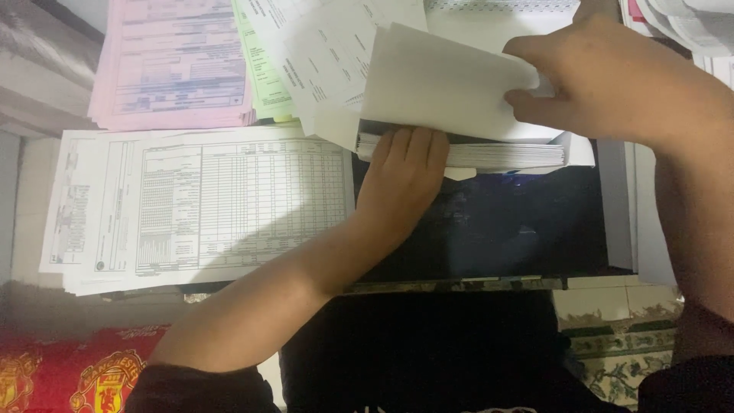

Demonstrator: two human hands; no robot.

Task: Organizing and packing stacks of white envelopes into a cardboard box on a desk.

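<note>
Hands [401, 172] [604, 76] lift white sheet [436, 84] (pink forms [172, 61] beside).

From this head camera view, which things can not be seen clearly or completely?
- Left hand: fingertips hidden under the white paper stack.
- Right hand: fingers partly covered by the lifted white sheet they pinch.
- Table form: print too small and blurred.
- Pink forms: cut off by the top edge.
- Dark surface under the stack: too dim to identify.
</note>
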